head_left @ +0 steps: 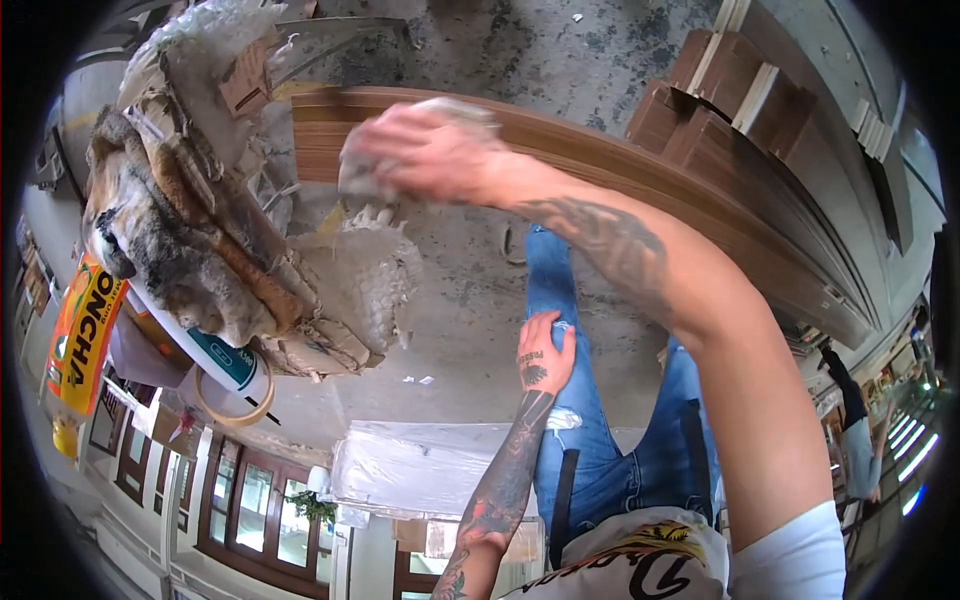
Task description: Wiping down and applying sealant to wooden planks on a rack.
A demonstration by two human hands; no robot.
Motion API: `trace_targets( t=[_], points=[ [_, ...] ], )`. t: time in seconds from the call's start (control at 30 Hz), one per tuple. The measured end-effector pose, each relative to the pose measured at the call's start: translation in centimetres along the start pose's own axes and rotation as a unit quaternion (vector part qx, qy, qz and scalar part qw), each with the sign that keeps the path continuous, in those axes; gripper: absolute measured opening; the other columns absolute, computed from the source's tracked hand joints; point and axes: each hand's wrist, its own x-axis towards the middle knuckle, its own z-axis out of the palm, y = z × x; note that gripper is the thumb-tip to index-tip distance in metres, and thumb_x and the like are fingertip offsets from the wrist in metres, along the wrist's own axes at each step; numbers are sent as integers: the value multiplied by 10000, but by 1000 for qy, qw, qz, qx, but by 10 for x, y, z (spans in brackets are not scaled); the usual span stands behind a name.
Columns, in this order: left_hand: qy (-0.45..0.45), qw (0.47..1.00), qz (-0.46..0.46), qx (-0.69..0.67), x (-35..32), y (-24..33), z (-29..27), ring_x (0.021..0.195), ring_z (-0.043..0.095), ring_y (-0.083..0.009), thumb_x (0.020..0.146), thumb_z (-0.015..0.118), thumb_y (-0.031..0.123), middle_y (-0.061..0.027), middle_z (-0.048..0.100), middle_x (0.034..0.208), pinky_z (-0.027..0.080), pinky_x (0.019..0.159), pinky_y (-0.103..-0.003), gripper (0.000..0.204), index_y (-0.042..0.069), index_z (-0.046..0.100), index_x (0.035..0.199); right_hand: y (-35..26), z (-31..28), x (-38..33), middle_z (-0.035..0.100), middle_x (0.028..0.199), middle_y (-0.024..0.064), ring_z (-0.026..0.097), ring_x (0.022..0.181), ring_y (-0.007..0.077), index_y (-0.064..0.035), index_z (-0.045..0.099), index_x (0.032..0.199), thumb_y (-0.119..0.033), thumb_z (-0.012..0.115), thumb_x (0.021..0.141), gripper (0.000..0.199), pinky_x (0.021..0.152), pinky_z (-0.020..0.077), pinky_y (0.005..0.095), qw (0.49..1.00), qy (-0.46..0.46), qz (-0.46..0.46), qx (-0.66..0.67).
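Observation:
My right hand (425, 150) reaches out from the lower right and is closed on a grey rag (455, 108), pressing it against the top of a long brown wood-grain panel (620, 165) that stands on its edge. My left hand (545, 355) lies flat on my thigh in blue jeans (565, 290) and holds nothing, fingers loosely apart. Both forearms are tattooed.
A heap of dirty rags, cardboard and bubble wrap (190, 230) fills the left. Below it lie a white sealant tube (225, 360), a tape roll (235, 405) and an orange pack (85, 330). More brown panels (745, 95) are stacked upper right. Another person (855, 430) stands far right.

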Motion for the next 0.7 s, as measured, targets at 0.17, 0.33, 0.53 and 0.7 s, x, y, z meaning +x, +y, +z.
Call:
trace_targets(
  t=[0.17,0.33,0.53,0.7],
  points=[
    [-10,999,-30,6,4,12,4,1116,605,-365,888,680,292,-169,678,1144,463,999,-444,339,71,685,1145,24,-105,-170,675,1222,154,647,1152,345,-89,663,1172,-117,633,896,278,973,530,448,902,80,419,-64],
    [-15,998,-40,45,6,-10,4,1067,616,-360,877,683,288,-169,685,1095,484,950,-456,320,67,711,1107,-16,-140,-224,660,1235,196,634,1154,371,-56,645,1183,-65,559,879,316,970,519,467,933,116,336,-60],
    [-71,992,-7,103,4,5,26,1066,606,-363,919,652,272,-179,672,1113,478,954,-456,318,53,691,1146,-31,-51,-161,525,1475,104,435,1417,309,-155,633,1227,-227,598,837,398,1174,299,552,918,177,333,-123],
    [-33,999,0,-36,16,-15,70,1053,629,-339,972,647,271,-151,671,1134,499,938,-407,370,24,633,1247,-15,-114,-270,551,1429,94,503,1322,305,-173,628,1217,-249,609,837,388,1109,374,515,929,163,316,-104]
  ],
)
